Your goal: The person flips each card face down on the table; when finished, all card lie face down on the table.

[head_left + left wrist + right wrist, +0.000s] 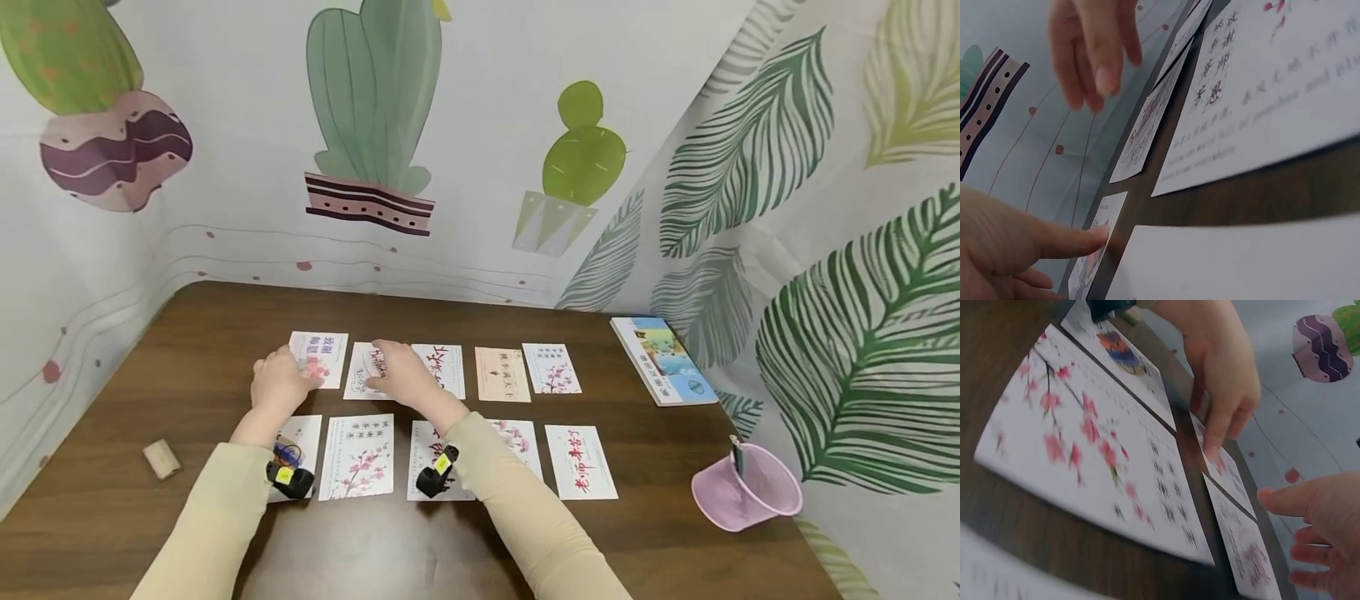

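A beige block (161, 459) rests on a brown table (202, 358), well to the left of the tan card (502, 374) in the back row. Leftmost in the tan card's row, a flowered white card (333, 367) lies under a person's left hand (281, 379), whose thumb touches its face with the fingers relaxed, not clamped, apparently to steady it flat. Beside it, also left of the tan card, a lettered card (363, 385) lies below the right hand (411, 373), thumb and fingers spread apart, holding nothing. Front-row cards (356, 457) sit nearer the person than the tan card and to both sides of it, probably spaced so each face stays readable. Right of the tan card come a blossom-print card (552, 368), a book (663, 361) and, nearer the person, a pink cup (720, 496).
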